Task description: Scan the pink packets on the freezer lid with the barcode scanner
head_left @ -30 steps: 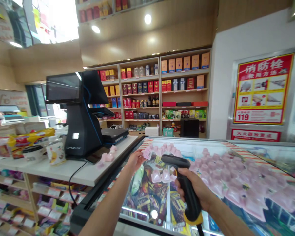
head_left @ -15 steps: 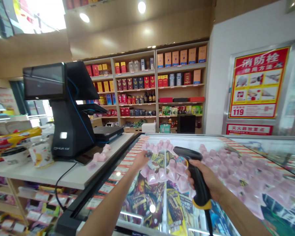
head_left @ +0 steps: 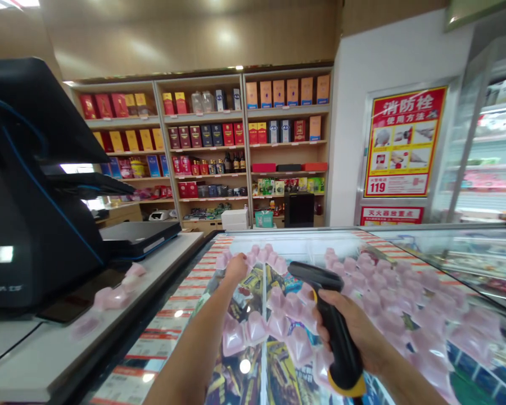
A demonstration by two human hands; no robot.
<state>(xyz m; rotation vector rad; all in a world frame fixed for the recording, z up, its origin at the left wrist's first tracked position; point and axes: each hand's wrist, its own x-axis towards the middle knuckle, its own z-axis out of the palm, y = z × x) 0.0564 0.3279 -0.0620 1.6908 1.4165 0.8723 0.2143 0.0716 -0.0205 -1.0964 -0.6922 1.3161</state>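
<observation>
In my right hand (head_left: 354, 326) is a black barcode scanner (head_left: 337, 332) with a yellow rim at its handle's base, its head tilted toward the upper left. My left hand (head_left: 236, 269) reaches forward over the glass freezer top (head_left: 287, 242), fingers curled in beside a far cluster of pink translucent plastic cups (head_left: 257, 254). What its fingertips hold, if anything, is hidden. More pink cups (head_left: 297, 344) lie under and beside the scanner, and a wide spread of pink cups (head_left: 388, 287) covers the right side. Packaged goods show through the glass.
A black checkout terminal (head_left: 37, 185) stands on the white counter (head_left: 46, 357) at left, with a few pink cups (head_left: 118, 295) near the edge. Boxed goods fill the shelves (head_left: 206, 121) behind. A red fire-hydrant poster (head_left: 405, 143) hangs on the right wall.
My view has turned right and moved closer, so the terminal slides left. My left hand stays by the far cups, its fingers more hidden. The scanner remains in my right hand.
</observation>
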